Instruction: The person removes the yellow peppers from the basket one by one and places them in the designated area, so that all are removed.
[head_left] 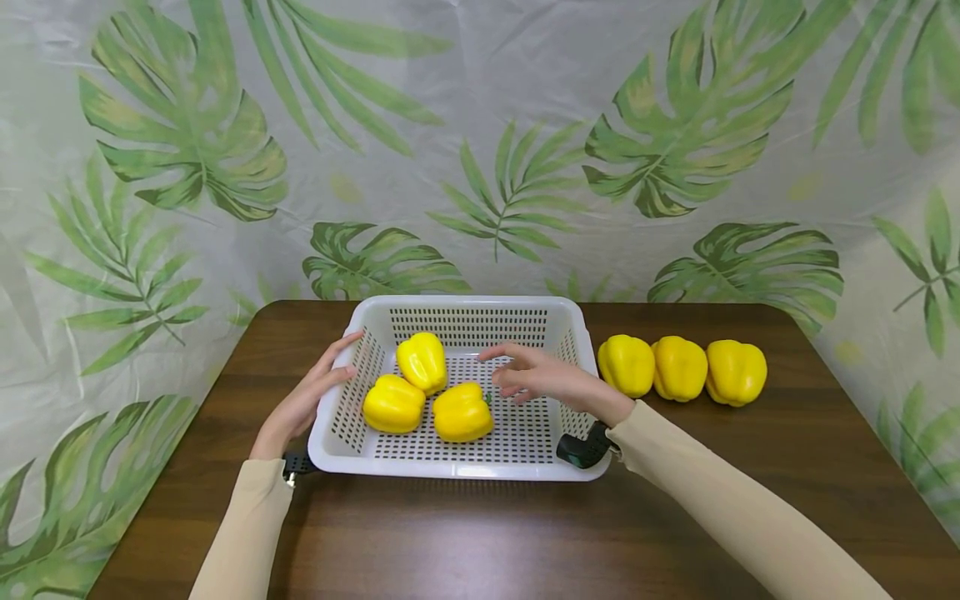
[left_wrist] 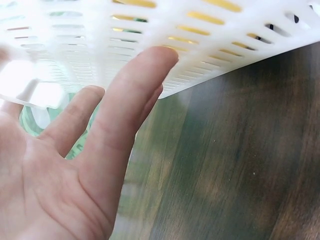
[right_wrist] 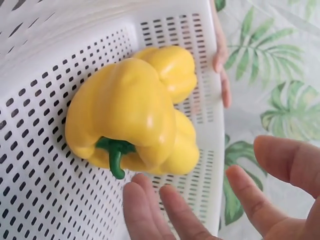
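Three yellow bell peppers [head_left: 462, 412] lie together in the left half of a white perforated plastic basket [head_left: 472, 472]. My left hand [head_left: 307, 400] rests against the basket's left side; in the left wrist view its thumb [left_wrist: 132, 95] touches the slotted wall from outside. Over the basket's inside, just right of the peppers, hovers my right hand [head_left: 543, 375], fingers spread and holding nothing. The right wrist view shows the nearest pepper [right_wrist: 125, 110] with its green stem toward the right fingertips [right_wrist: 137, 200], a small gap between them.
Three more yellow bell peppers [head_left: 679, 368] stand in a row on the brown wooden table [head_left: 465, 542], just right of the basket. Behind the table hangs a leaf-patterned cloth [head_left: 510, 192]. Dark wrist cameras [head_left: 583, 447] sit on both wrists.
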